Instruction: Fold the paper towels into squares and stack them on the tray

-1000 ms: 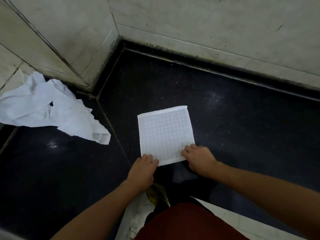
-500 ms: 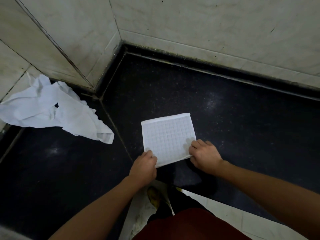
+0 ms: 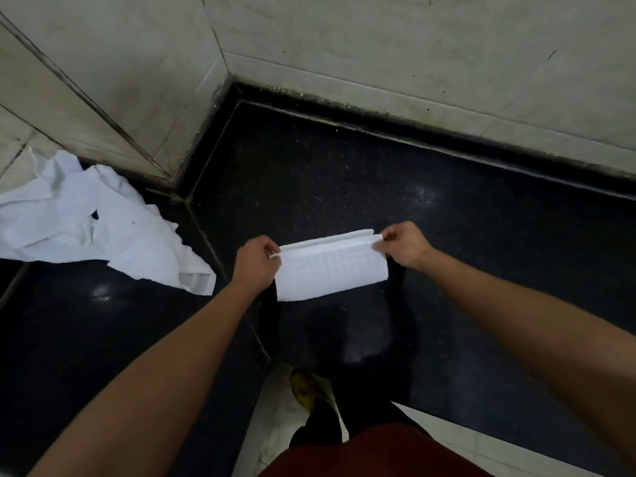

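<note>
A white paper towel (image 3: 332,270) with a faint grid pattern lies folded over on the black stone counter (image 3: 447,235), its near half brought up over the far half. My left hand (image 3: 256,266) pinches the towel's left end at the upper edge. My right hand (image 3: 402,244) pinches the right end of the same edge. A pile of crumpled white paper towels (image 3: 86,218) lies at the left, against the wall. No tray is in view.
Pale tiled walls (image 3: 378,46) meet in a corner behind the counter. A seam (image 3: 220,259) in the counter runs from that corner toward me. The counter's front edge (image 3: 481,442) is near my body, with floor and my foot below.
Both hands have lifted the towel's near edge and carried it away from me to the far edge, turning the flat square into a narrower rectangle. The camera has come closer.
</note>
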Demonstrator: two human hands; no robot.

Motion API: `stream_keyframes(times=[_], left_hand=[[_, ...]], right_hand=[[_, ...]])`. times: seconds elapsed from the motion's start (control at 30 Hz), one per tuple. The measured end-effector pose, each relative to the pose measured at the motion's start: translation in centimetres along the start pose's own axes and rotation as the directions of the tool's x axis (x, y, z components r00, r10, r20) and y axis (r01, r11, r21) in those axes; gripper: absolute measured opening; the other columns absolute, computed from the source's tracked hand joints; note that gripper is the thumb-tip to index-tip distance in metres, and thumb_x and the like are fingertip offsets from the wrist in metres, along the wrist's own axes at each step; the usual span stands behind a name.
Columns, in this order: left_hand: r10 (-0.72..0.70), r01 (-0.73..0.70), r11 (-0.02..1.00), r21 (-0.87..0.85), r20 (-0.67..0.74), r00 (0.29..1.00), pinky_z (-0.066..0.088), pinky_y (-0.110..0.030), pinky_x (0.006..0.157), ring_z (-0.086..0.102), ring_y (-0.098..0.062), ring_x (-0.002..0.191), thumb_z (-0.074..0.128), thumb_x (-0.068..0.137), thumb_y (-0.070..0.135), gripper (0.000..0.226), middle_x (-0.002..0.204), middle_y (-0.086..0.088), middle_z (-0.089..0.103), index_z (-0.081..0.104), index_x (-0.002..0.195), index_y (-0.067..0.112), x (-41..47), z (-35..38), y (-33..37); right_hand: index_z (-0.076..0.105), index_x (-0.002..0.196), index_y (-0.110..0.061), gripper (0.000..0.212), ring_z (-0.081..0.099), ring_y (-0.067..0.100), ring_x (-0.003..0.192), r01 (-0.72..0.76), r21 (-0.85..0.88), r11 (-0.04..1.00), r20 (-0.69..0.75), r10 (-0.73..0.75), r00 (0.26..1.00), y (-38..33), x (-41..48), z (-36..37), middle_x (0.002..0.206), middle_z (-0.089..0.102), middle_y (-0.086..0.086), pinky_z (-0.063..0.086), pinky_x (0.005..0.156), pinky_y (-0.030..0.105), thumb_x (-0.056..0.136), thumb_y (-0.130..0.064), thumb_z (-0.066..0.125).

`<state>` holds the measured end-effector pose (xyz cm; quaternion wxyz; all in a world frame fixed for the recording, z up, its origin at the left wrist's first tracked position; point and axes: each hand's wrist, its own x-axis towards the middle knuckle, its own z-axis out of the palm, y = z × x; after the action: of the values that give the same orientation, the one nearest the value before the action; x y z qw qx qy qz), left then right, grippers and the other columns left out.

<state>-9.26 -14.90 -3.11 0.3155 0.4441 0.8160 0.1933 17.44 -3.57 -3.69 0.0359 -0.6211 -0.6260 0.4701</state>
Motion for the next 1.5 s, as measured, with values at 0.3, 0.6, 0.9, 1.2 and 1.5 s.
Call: stream_keyframes(times=[0.3, 0.6, 0.9, 1.2, 1.5], left_hand=[[-0.079, 0.079, 0.995, 0.066, 0.008, 0.997, 0.041, -0.025, 0.069, 0.054, -0.015, 0.07, 0.064, 0.083, 0.004, 0.007, 0.073, 0.0, 0.056, 0.063, 0.085, 0.011, 3.0, 1.4, -0.5], [-0.08, 0.091, 0.974, 0.207, -0.058, 0.995, 0.048, -0.035, 0.072, 0.06, -0.025, 0.09, 0.065, 0.084, 0.017, 0.019, 0.1, -0.009, 0.06, 0.061, 0.102, 0.012, 3.2, 2.4, -0.8], [-0.184, 0.184, 0.983, -0.018, -0.074, 0.98, 0.049, -0.032, 0.069, 0.059, -0.018, 0.075, 0.073, 0.08, 0.027, 0.023, 0.075, 0.004, 0.058, 0.056, 0.09, 0.015, -3.5, 3.6, -1.5], [-0.21, 0.211, 0.977, 0.007, -0.069, 0.975, 0.043, -0.029, 0.064, 0.057, -0.017, 0.072, 0.069, 0.083, 0.013, 0.017, 0.073, 0.004, 0.054, 0.053, 0.089, 0.013, -4.5, 4.1, -2.8], [0.238, -0.285, 0.875, 0.392, 0.166, 0.957, 0.047, -0.036, 0.067, 0.054, -0.022, 0.085, 0.053, 0.089, 0.009, 0.008, 0.088, -0.005, 0.056, 0.059, 0.084, 0.008, -4.0, 4.3, -2.8]], right_hand=[[0.071, 0.101, -0.018, 0.021, 0.064, 0.022, 0.1, -0.073, -0.177, 0.982, -0.064, 0.063, 0.996, -0.1, 3.0, 0.8, 0.105, 0.069, 0.004, 0.052, 0.089, 0.036, 0.083, -0.029, 0.07], [0.062, 0.108, -0.024, 0.028, 0.063, 0.024, 0.09, 0.002, -0.528, 0.849, -0.133, -0.085, 0.987, -0.6, 2.1, 0.8, 0.103, 0.066, 0.001, 0.046, 0.071, 0.032, 0.088, -0.042, 0.056], [0.056, 0.115, -0.026, 0.034, 0.063, 0.019, 0.094, -0.072, -0.377, 0.923, -0.149, 0.016, 0.989, 1.9, -1.9, 1.8, 0.103, 0.068, -0.007, 0.048, 0.077, 0.033, 0.087, -0.046, 0.061], [0.057, 0.108, -0.023, 0.022, 0.063, 0.02, 0.088, -0.056, -0.426, 0.903, -0.165, -0.017, 0.986, 2.8, -2.5, 2.9, 0.1, 0.066, -0.003, 0.051, 0.075, 0.034, 0.089, -0.032, 0.063], [0.067, 0.101, -0.019, 0.018, 0.061, 0.021, 0.094, 0.324, -0.595, 0.736, 0.122, -0.315, 0.941, 2.5, -3.7, 4.7, 0.105, 0.064, 0.0, 0.049, 0.076, 0.033, 0.095, -0.025, 0.052]])
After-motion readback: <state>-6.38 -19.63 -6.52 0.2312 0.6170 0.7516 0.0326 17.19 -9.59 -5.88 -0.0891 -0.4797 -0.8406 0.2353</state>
